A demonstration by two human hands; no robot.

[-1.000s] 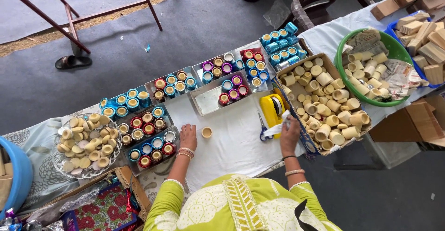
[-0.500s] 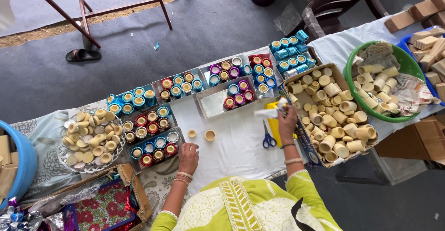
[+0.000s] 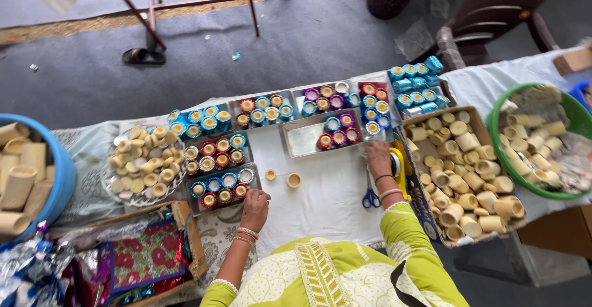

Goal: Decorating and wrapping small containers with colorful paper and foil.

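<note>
My left hand [image 3: 255, 203] lies a little below the middle of the frame, fingers bent and holding nothing, touching the near edge of a metal tray [image 3: 221, 187] of red and blue decorated cups. My right hand [image 3: 378, 159] is right of centre, at the corner of another metal tray [image 3: 305, 140]; whether it grips something I cannot tell. Two small plain cups [image 3: 294, 180] stand on the white cloth [image 3: 327, 196] between my hands. Blue-handled scissors [image 3: 370, 196] lie just beside my right wrist. A cardboard box [image 3: 431, 236] of plain cups is to the right.
</note>
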